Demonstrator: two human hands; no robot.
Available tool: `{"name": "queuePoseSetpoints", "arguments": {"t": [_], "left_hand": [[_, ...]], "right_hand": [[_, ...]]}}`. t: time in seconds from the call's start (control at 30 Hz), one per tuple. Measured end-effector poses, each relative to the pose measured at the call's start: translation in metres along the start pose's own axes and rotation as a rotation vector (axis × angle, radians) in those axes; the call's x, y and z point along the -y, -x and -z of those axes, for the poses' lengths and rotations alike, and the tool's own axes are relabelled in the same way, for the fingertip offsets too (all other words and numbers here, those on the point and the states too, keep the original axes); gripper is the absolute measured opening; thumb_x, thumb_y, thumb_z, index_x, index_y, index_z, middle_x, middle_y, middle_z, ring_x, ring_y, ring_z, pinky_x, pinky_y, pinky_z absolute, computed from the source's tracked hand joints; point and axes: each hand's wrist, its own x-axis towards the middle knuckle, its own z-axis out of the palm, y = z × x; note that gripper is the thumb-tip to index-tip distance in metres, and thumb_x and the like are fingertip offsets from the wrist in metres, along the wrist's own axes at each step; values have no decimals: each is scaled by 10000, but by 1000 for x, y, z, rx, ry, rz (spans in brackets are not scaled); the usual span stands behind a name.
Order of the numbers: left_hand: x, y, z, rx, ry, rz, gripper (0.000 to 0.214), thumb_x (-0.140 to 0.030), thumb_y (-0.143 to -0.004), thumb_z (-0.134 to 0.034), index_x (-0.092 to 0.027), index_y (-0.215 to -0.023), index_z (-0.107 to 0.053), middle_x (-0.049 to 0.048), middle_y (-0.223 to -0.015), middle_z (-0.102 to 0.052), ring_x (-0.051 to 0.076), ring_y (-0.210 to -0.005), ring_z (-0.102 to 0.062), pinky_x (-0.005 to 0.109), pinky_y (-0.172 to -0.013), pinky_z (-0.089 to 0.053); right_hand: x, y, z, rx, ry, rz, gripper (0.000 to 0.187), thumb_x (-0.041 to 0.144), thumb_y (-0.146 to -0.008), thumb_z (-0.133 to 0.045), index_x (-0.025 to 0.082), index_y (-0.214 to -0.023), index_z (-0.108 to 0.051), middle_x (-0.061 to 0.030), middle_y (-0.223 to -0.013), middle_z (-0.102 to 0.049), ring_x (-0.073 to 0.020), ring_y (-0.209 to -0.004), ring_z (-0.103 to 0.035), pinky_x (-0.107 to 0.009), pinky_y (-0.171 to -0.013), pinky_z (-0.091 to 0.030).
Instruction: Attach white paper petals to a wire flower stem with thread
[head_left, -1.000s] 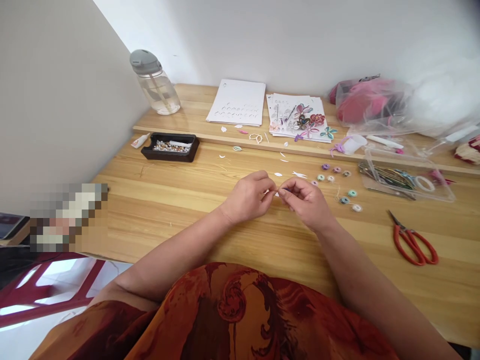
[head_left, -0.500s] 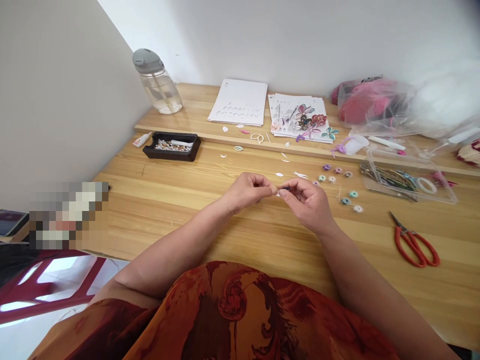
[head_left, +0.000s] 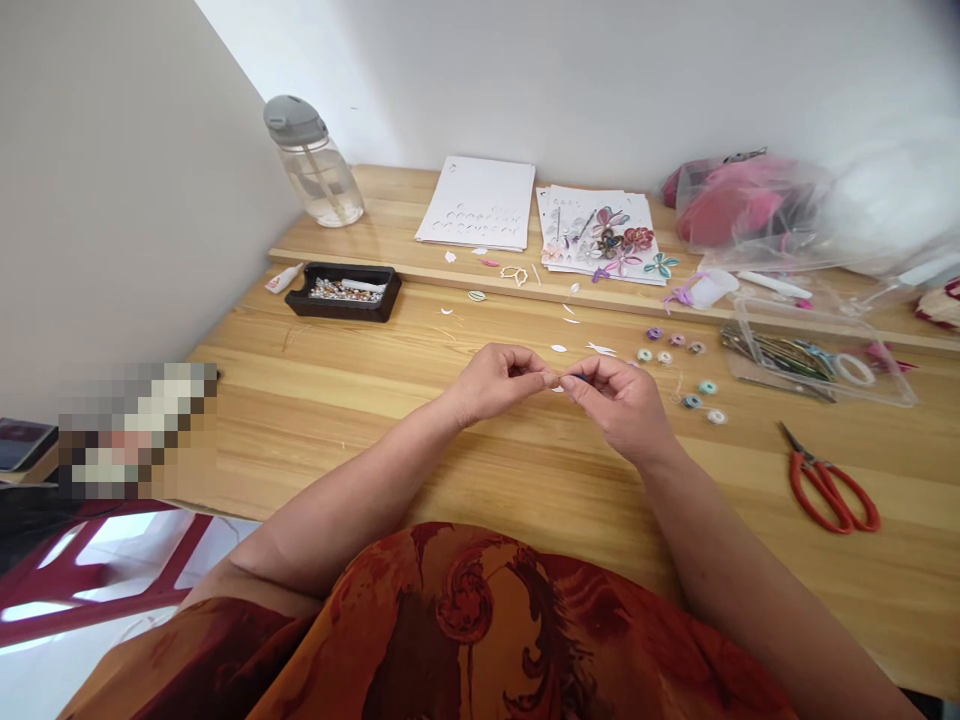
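Note:
Over the middle of the desk, my left hand [head_left: 504, 384] pinches thumb against forefinger. Its fingertips meet those of my right hand [head_left: 619, 400], also closed in a pinch. A bit of dark blue [head_left: 580, 377] shows between the right thumb and forefinger, too small and covered to name. Whatever the left fingertips hold is hidden. Just beneath the joined fingertips is a small white piece [head_left: 557, 389], partly covered. Beyond the hands lie a white leaf-shaped cutout [head_left: 559, 349] and pointed white cutouts [head_left: 600, 349].
Several thread bobbins [head_left: 691, 401] are right of my hands, with red-handled scissors [head_left: 831, 490] farther right. A clear plastic box [head_left: 892, 385] holds tools. Behind stand a black bead tray [head_left: 341, 306], a water bottle [head_left: 319, 175], paper sheets [head_left: 480, 195] and finished flower ornaments [head_left: 622, 260].
My right hand has turned slightly, and less of the dark blue shows between its fingers. Both hands stay in nearly the same place with their fingertips together.

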Motion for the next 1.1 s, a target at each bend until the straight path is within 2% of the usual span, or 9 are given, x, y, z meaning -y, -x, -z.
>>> {"name": "queuePoseSetpoints", "arguments": {"t": [0.2, 0.4, 0.57, 0.7, 0.83, 0.9, 0.97, 1.1], "left_hand": [[-1, -2, 1, 26, 206, 86, 274, -405, -717, -728, -134, -755, -709, 4, -655, -588, 75, -547, -413, 232, -522, -312], [1, -3, -1, 17, 319, 102, 265, -365, -687, -762, -129, -770, -676, -17, -653, -562, 51, -520, -405, 213, -504, -300], [2, -1, -3, -43, 204, 72, 266, -350, -710, -741, -135, -850, -673, -3, -696, -597, 67, -543, -443, 222, -519, -326], [4, -2, -3, -76, 72, 40, 270, -385, -734, -719, -127, -798, -673, -3, -642, -578, 82, -552, -461, 227, -533, -343], [4, -2, -5, -121, -6, 24, 263, -389, -743, -705, -131, -777, -672, -10, -617, -576, 86, -544, -468, 223, -526, -340], [3, -1, -7, -156, -82, -20, 237, -367, -750, -699, -132, -768, -669, -12, -624, -581, 84, -543, -463, 220, -527, -342], [1, 2, -9, -183, -201, -117, 181, -316, -765, -684, -136, -753, -661, -18, -622, -573, 81, -546, -452, 217, -534, -344], [1, 4, -8, -174, -447, -385, 67, -184, -793, -627, -143, -757, -666, -6, -667, -586, 91, -607, -469, 223, -584, -356]], "right_hand": [[3, 0, 0, -9, -22, -60, 222, 399, -778, -742, 196, -757, -654, 1, -652, -598, -110, -549, -456, -271, -516, -373], [1, 0, 0, -44, -54, -78, 193, 367, -785, -729, 194, -761, -646, 14, -631, -575, -98, -525, -433, -263, -492, -338], [4, 1, -2, -66, -18, -89, 188, 360, -785, -717, 190, -761, -641, 11, -642, -578, -103, -541, -443, -261, -502, -346], [2, 2, -3, -107, 22, -51, 156, 330, -788, -706, 186, -769, -650, 5, -665, -585, -115, -589, -483, -260, -539, -380], [-1, 3, -6, -183, 156, -28, 133, 315, -798, -687, 184, -789, -666, -4, -682, -611, -118, -575, -494, -255, -518, -383], [-2, 5, -7, -219, 263, 6, 111, 295, -805, -676, 185, -796, -671, -2, -668, -616, -116, -545, -492, -256, -508, -384], [-1, 7, -8, -222, 398, 105, 65, 250, -809, -663, 185, -808, -672, -5, -676, -630, -124, -553, -515, -265, -534, -406], [1, 9, -6, -92, 621, 356, 54, 153, -807, -619, 185, -825, -659, -27, -740, -657, -159, -676, -584, -295, -655, -446]]}}
